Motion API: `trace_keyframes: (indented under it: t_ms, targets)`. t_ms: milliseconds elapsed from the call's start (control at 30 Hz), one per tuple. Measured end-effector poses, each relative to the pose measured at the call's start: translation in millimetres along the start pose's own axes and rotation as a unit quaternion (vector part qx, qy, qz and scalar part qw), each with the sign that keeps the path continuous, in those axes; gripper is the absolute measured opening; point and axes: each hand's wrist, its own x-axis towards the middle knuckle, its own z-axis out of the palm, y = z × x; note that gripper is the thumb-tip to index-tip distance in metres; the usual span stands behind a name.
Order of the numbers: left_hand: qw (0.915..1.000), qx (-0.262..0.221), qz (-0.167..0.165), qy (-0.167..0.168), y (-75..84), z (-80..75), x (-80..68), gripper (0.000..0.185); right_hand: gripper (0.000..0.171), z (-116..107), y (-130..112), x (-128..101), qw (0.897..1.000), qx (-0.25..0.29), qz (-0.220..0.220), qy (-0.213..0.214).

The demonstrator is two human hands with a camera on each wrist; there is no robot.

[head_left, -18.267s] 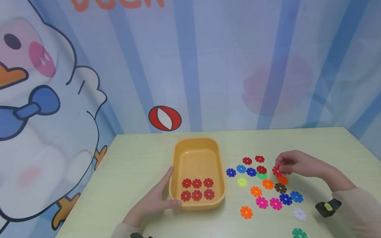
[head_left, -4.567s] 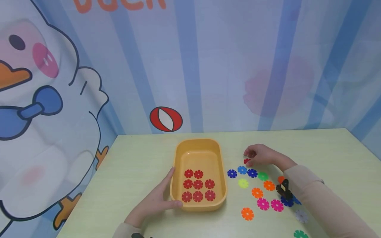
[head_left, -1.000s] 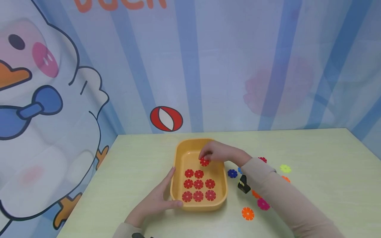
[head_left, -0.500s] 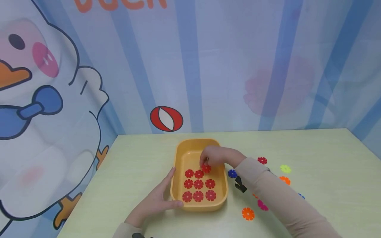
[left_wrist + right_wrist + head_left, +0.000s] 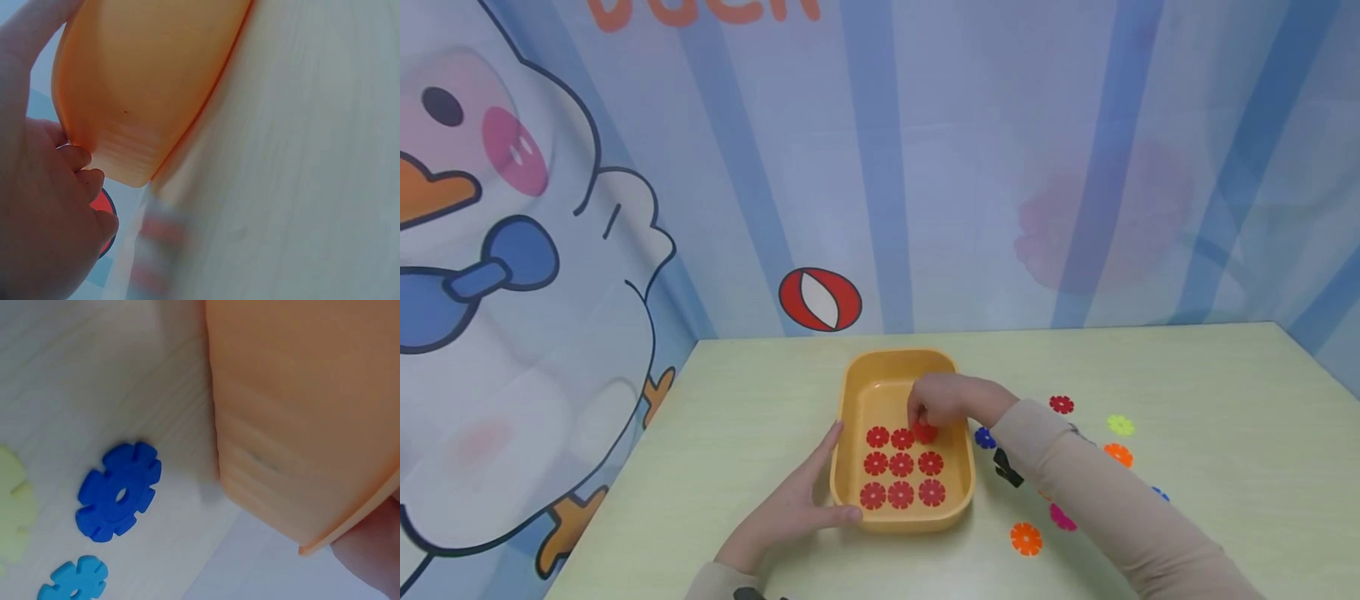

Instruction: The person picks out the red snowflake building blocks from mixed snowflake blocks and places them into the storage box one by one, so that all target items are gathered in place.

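Note:
My left hand (image 5: 790, 500) holds the near left corner of a yellow plastic tray (image 5: 868, 404), thumb at the front rim and fingers along the left side. In the left wrist view its curled fingers meet the tray's orange-looking wall (image 5: 150, 75). Inside the tray, my right hand (image 5: 942, 398) pinches a red notched snowflake disc (image 5: 927, 433), low near the tray floor and partly covered by the fingers. Red snowflake discs (image 5: 901, 464) lie in neat rows toward the tray's near end. In the right wrist view the tray wall (image 5: 300, 425) hides most of that hand.
Right of the tray lie loose discs: a red one (image 5: 1061, 404), a yellow-green one (image 5: 1121, 425), orange ones (image 5: 1026, 539), a pink one (image 5: 1063, 517) and a dark blue one (image 5: 119, 492). My right sleeve (image 5: 1097, 483) covers others. A printed curtain (image 5: 955, 167) hangs behind the table.
Since the earliest frame, the red discs in the tray have grown from two rows to a third. Over the last second, my right hand has lowered its red disc toward that row's right end.

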Motion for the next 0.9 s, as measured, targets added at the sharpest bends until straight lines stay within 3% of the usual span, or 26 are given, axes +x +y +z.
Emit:
trace_keyframes:
  t_ms: [667, 900]
  targets:
    - [1.0, 0.006, 0.008, 0.001, 0.7, 0.0, -0.2, 0.109, 0.005, 4.0, -3.1, -2.2, 0.999, -0.021, 0.037, -0.013]
    - [0.9999, 0.01, 0.004, 0.004, 0.8, 0.6, 0.0, 0.11, 0.012, 5.5, -2.5, -3.9, 0.999, -0.028, 0.037, -0.012]
